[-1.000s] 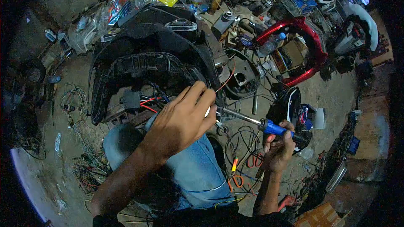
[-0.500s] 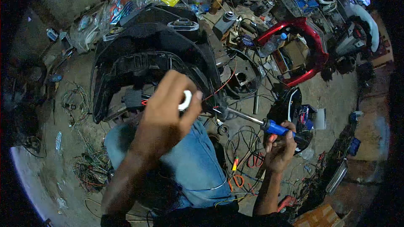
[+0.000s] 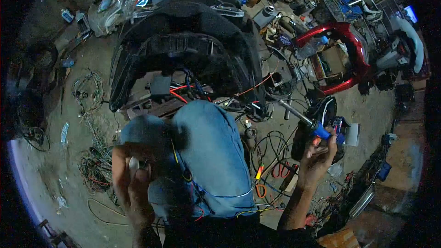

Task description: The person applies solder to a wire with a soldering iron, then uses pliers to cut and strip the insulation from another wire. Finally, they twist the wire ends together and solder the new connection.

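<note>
My right hand is closed around the blue handle of a soldering iron. Its metal barrel points up and left, towards the right end of a large black plastic vehicle panel. Low on the left, beside my knee, my left hand pinches a small whitish round object; blur and fingers hide what kind it is. Red wires and a dark box-shaped part lie within the panel's opening, in front of my jeans-clad knees.
A red curved panel lies at the right. Orange-handled scissors and black cables are on the floor by my right leg. Bundles of wire lie at the left. Bottles and plastic bags crowd the back.
My left hand has drawn back from over the panel's opening, down and left, with the whitish object. My right hand has moved the soldering iron slightly right, away from the panel's edge.
</note>
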Motion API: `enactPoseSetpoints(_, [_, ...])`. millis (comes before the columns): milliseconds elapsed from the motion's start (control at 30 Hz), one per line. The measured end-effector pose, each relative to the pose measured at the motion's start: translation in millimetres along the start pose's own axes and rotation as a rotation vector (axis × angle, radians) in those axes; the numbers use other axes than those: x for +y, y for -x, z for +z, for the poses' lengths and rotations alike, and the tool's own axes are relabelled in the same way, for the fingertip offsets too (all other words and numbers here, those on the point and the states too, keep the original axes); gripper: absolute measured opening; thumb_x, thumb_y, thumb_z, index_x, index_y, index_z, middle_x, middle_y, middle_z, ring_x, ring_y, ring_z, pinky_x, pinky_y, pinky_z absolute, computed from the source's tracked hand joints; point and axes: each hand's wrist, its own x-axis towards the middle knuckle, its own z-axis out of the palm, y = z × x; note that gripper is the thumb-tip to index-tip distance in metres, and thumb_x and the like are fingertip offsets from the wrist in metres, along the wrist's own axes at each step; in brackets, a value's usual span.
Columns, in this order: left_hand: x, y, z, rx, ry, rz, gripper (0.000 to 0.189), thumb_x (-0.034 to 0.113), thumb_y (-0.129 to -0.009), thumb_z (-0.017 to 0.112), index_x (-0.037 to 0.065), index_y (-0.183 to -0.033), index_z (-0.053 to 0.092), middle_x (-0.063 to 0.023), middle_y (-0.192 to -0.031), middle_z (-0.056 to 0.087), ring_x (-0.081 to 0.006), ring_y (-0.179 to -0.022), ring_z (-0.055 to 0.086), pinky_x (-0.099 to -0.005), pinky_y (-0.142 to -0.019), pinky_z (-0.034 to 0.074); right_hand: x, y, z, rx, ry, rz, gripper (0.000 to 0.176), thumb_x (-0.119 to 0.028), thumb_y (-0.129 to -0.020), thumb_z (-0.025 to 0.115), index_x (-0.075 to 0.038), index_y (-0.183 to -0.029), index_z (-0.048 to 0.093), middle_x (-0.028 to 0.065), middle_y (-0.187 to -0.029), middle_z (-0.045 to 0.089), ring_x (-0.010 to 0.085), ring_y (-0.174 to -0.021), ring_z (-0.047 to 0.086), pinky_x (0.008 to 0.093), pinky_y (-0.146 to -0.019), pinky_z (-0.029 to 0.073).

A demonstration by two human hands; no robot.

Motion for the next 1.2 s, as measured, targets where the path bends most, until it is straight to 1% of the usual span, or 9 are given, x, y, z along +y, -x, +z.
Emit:
enactPoseSetpoints(267, [-10,40,-49,0.027,0.035,0.039,0.024,0.024,-0.101,0.057,0.003,-0.113,0.055,-0.0100,-0.103,0.056,-0.0130,-0.081,0.053,-0.0251,-0.064,0.044,5,-12,-49,0.011,-0.008,-0.104,0.038,-0.034,-0.103,0.060,-0.005,-0.127,0.062,0.0042,-0.085,0.067,0.0086,-0.058,0.055,0.0175,-0.046,0.039])
enactPoseSetpoints(333, [-15,41,-57,0.049,0.003,0.074,0.017,0.016,-0.099,0.058,0.002,-0.109,0.056,-0.0089,-0.100,0.055,-0.0150,-0.086,0.052,-0.0260,-0.068,0.044,12,-19,-75,-0.202,-0.162,-0.136,0.033,-0.025,-0.106,0.055,0.001,-0.121,0.066,0.0147,-0.093,0.074,0.0160,-0.057,0.057,0.0251,-0.050,0.049])
enactPoseSetpoints(400, [-22,43,-70,0.023,-0.101,0.100,0.015,0.011,-0.098,0.058,0.001,-0.108,0.056,-0.0092,-0.101,0.056,-0.0165,-0.090,0.052,-0.0287,-0.075,0.044,7,-21,-80,-0.347,-0.150,-0.127,0.030,-0.024,-0.106,0.056,-0.002,-0.124,0.067,0.0157,-0.097,0.074,0.0164,-0.060,0.058,0.0257,-0.051,0.050])
enactPoseSetpoints(567, [-21,57,-78,-0.012,-0.206,0.059,0.013,0.009,-0.097,0.057,0.000,-0.107,0.056,-0.0087,-0.098,0.056,-0.0179,-0.091,0.053,-0.0319,-0.084,0.044,1,-13,-62,-0.107,-0.134,-0.101,0.036,-0.032,-0.102,0.059,0.000,-0.119,0.064,0.0170,-0.095,0.071,0.0157,-0.060,0.053,0.0252,-0.056,0.047])
enactPoseSetpoints(600, [-20,60,-78,0.033,-0.178,0.030,0.014,0.012,-0.097,0.057,0.001,-0.106,0.057,-0.0081,-0.096,0.056,-0.0171,-0.090,0.053,-0.0312,-0.081,0.044,0,-9,-55,-0.010,-0.138,-0.107,0.037,-0.033,-0.102,0.058,0.000,-0.119,0.064,0.0179,-0.095,0.071,0.0157,-0.061,0.053,0.0254,-0.055,0.046])
enactPoseSetpoints(700, [-17,72,-80,0.164,-0.124,-0.066,0.020,0.021,-0.099,0.058,0.001,-0.103,0.058,-0.0062,-0.089,0.057,-0.0142,-0.082,0.053,-0.0291,-0.073,0.044,-3,-15,-72,-0.188,-0.018,-0.215,0.040,-0.035,-0.103,0.057,0.001,-0.121,0.063,0.0180,-0.097,0.071,0.0164,-0.063,0.055,0.0260,-0.055,0.046])
enactPoseSetpoints(800, [-29,83,-96,0.223,-0.120,-0.124,0.027,0.028,-0.098,0.060,0.001,-0.099,0.059,-0.0032,-0.081,0.056,-0.0112,-0.072,0.051,-0.0267,-0.063,0.042,-18,-13,-71,-0.522,-0.258,0.005,0.026,-0.023,-0.104,0.058,-0.003,-0.117,0.069,0.0179,-0.102,0.074,0.0200,-0.073,0.066,0.0296,-0.070,0.058])
enactPoseSetpoints(1000, [-33,110,-132,0.039,-0.226,-0.179,0.030,0.031,-0.096,0.065,0.002,-0.091,0.060,-0.0002,-0.070,0.053,-0.0091,-0.061,0.050,-0.0265,-0.054,0.038,-23,-8,-72,-0.472,-0.268,0.009,0.025,-0.022,-0.103,0.060,0.000,-0.110,0.069,0.0172,-0.100,0.074,0.0239,-0.092,0.072,0.0355,-0.081,0.061])
enactPoseSetpoints(1200, [-41,127,-165,0.084,-0.082,-0.261,0.029,0.030,-0.100,0.064,0.004,-0.089,0.060,-0.0006,-0.071,0.054,-0.0091,-0.057,0.049,-0.0270,-0.050,0.037,-22,-7,-72,-0.417,-0.280,-0.054,0.028,-0.022,-0.100,0.065,0.004,-0.112,0.068,0.0169,-0.099,0.074,0.0232,-0.086,0.071,0.0339,-0.076,0.059])
